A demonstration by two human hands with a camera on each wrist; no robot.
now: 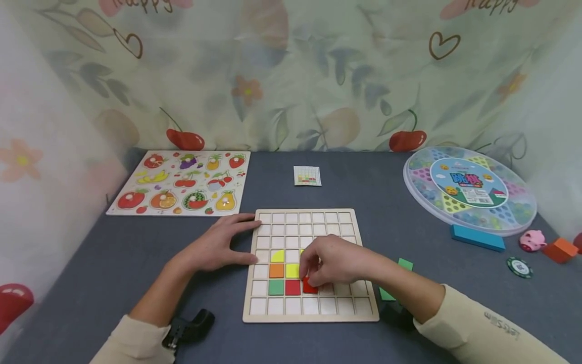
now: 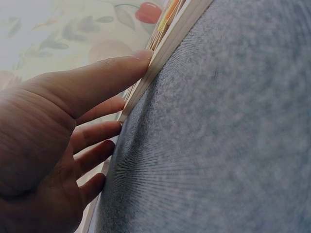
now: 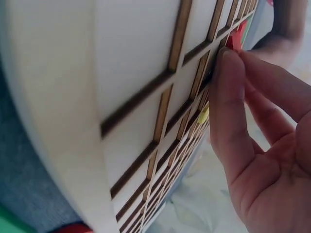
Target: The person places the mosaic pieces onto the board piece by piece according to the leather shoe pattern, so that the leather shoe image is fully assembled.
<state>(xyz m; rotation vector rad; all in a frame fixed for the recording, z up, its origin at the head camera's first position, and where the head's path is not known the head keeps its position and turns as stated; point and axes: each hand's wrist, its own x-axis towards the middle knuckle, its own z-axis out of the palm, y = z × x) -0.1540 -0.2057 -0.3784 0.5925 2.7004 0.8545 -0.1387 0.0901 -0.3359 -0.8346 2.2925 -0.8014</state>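
Observation:
A wooden grid board (image 1: 309, 319) lies flat on the dark table, its cells mostly pale. My right hand (image 1: 338, 258) pinches a red tile (image 1: 310, 288) between thumb and fingers over a cell in the second row from the near edge; the same red tile (image 3: 235, 40) shows at the fingertips in the right wrist view. Left of it sit another red tile (image 1: 293, 287) and a green tile (image 1: 276, 287). Behind these are an orange tile (image 1: 276, 270), a yellow tile (image 1: 292, 271) and a curved yellow piece (image 1: 277, 256). My left hand (image 1: 218, 245) touches the board's left edge, fingers extended.
Green pieces (image 1: 405, 264) lie partly under the right forearm. A small pattern card (image 1: 307, 176) lies behind the board, a fruit puzzle (image 1: 177, 183) back left. At right are a round board game (image 1: 514, 207), blue block (image 1: 477, 237), pig figure (image 1: 532, 240), chip (image 1: 519, 267) and orange block (image 1: 561, 250).

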